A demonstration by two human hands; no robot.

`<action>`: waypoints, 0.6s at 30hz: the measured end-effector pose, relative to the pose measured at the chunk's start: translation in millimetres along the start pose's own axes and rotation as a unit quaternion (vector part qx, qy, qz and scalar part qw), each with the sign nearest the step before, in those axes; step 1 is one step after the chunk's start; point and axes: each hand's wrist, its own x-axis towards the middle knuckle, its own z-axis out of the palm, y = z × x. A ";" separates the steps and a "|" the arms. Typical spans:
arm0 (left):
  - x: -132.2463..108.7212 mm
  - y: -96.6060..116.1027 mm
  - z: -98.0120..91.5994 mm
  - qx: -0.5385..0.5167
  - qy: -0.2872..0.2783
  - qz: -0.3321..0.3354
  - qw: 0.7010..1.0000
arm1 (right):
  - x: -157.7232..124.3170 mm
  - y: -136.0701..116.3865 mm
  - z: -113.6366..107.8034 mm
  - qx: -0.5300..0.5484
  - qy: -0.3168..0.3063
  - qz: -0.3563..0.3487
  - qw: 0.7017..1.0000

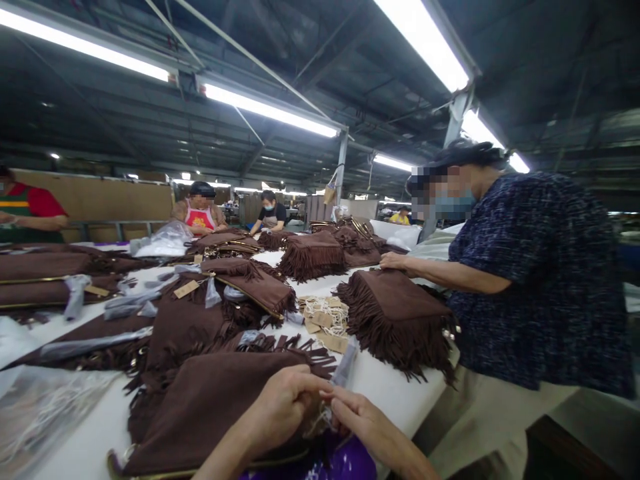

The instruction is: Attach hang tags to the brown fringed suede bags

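Observation:
In front of me my left hand (287, 403) and my right hand (363, 417) meet fingertip to fingertip, both closed in a pinch. A thin whitish string (319, 421) hangs just under the fingers and appears to be held between them. Below and to the left lies a dark brown fringed bag (215, 400) with a gold-coloured zip edge, partly hidden by my left forearm. A strap wrapped in clear plastic (347, 363) sticks up behind my fingertips. Something shiny and purple (345, 460) shows beneath my hands.
Strung paper tags (325, 319) lie piled beyond my hands. More brown bags (313, 253) cover the white table (400, 393). A co-worker (540, 267) at right touches a fringed bag (395, 303). A plastic bag of strings (50, 413) sits at left. Others work farther back.

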 end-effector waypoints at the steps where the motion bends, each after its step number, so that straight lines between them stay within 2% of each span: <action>1: 0.6 -0.3 1.0 -0.001 0.008 -0.003 1.000 | -0.7 -1.8 0.2 -0.014 -0.001 -0.012 1.000; 2: 1.4 -1.9 -0.1 -0.003 0.027 -0.009 1.000 | -1.5 -3.3 0.9 -0.029 -0.001 -0.025 0.999; 4: 3.0 -9.8 -9.7 -0.008 0.112 -0.036 0.993 | -3.4 -5.1 3.5 -0.061 0.005 -0.040 0.997; 6: 3.8 -23.1 -27.1 -0.025 0.210 -0.082 0.974 | -4.8 -4.9 6.7 -0.082 0.016 -0.035 0.996; 8: 3.7 -38.5 -45.1 -0.061 0.268 -0.123 0.954 | -5.0 -2.9 9.6 -0.087 0.031 -0.018 0.996; 10: 2.3 -51.8 -56.4 -0.094 0.274 -0.147 0.946 | -4.0 -0.2 12.4 -0.100 0.042 -0.011 0.994; 13: -4.4 -60.3 -60.5 -0.104 0.245 -0.160 0.950 | -2.4 3.9 16.4 -0.147 0.059 -0.037 0.987; 16: -22.3 -53.0 -71.5 -0.089 0.197 -0.157 0.964 | -3.9 12.3 15.3 -0.168 0.054 -0.072 0.982; 18: -43.1 -41.2 -90.7 -0.046 0.150 -0.146 0.977 | -6.6 24.7 7.5 -0.163 0.034 -0.081 0.983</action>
